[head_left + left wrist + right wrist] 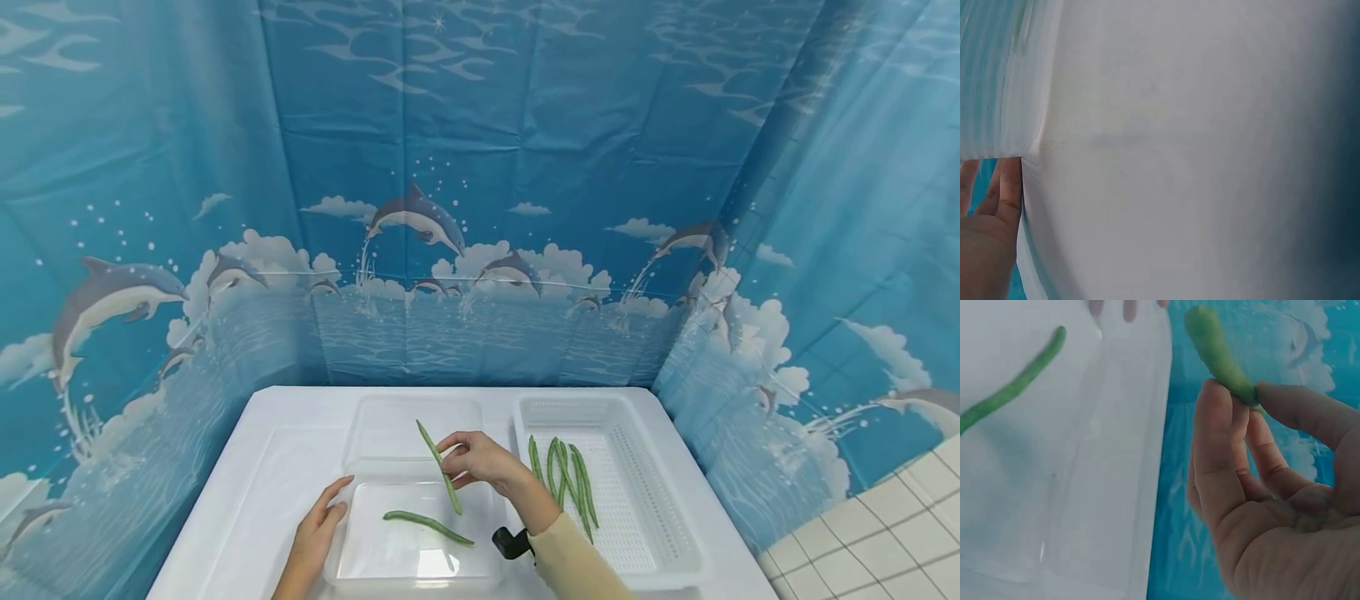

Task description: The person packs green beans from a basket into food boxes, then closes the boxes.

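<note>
Between thumb and fingers my right hand (480,460) pinches one green bean (438,463) over the clear plastic box (420,575). Its near end shows large in the right wrist view, where the right hand (1272,487) curls beneath the bean (1219,353). A second green bean (429,527) lies on the floor of the box. At the box's left side my left hand (315,529) touches the wall with its fingers extended; the left wrist view catches those fingers (1009,187) against the box's edge.
To the right stands a white perforated basket (652,500) with several green beans (583,483) in it. Behind the box lies a clear flat lid (382,429) on the white table (247,483). A blue dolphin-print curtain (480,167) hangs round the back and sides.
</note>
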The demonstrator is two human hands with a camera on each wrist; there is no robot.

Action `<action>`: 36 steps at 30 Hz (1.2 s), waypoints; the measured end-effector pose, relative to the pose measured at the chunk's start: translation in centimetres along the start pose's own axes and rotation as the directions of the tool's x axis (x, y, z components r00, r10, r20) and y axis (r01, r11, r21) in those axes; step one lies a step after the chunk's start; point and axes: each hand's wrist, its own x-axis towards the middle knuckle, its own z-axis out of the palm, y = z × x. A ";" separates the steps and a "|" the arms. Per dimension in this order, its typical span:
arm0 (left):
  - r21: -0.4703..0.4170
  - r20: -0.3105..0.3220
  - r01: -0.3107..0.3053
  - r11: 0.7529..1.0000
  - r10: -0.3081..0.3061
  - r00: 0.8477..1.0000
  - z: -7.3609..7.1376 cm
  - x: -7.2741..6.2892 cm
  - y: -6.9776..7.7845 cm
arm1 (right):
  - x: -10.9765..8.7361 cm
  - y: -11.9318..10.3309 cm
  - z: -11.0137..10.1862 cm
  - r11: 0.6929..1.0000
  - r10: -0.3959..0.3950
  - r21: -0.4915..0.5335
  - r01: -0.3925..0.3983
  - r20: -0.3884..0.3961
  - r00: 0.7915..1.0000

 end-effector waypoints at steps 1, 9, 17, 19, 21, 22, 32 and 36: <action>0.000 0.002 -0.001 1.000 0.001 1.000 0.0 0.0 0.0 | 0.2 0.1 0.4 1.000 0.005 -0.011 -0.005 0.012 1.000; 0.009 0.000 -0.014 1.000 0.014 1.000 0.0 -0.1 0.1 | 1.4 1.6 2.7 0.980 0.070 -0.192 -0.050 0.102 0.992; 0.014 -0.016 -0.010 1.000 0.010 1.000 0.1 -0.1 0.1 | 2.1 3.6 4.3 0.930 0.158 -0.348 -0.119 0.087 0.984; 0.014 -0.017 -0.006 1.000 0.007 1.000 0.1 -0.1 0.1 | 2.2 3.9 4.6 0.916 0.172 -0.379 -0.133 0.072 0.982; 0.012 -0.018 -0.010 1.000 0.010 1.000 0.1 -0.1 0.1 | 2.2 4.1 4.9 0.899 0.179 -0.415 -0.141 0.054 0.982; 0.011 -0.018 -0.011 1.000 0.011 1.000 0.1 -0.1 0.1 | 2.3 4.2 5.0 0.890 0.180 -0.433 -0.143 0.045 0.983; -0.012 -0.020 -0.004 1.000 0.003 1.000 0.2 0.1 -0.1 | 2.5 5.0 5.6 0.828 0.177 -0.538 -0.156 -0.013 0.984; -0.008 -0.018 0.000 1.000 0.000 1.000 0.2 0.1 -0.2 | 2.5 5.1 5.7 0.798 0.161 -0.584 -0.145 -0.024 0.987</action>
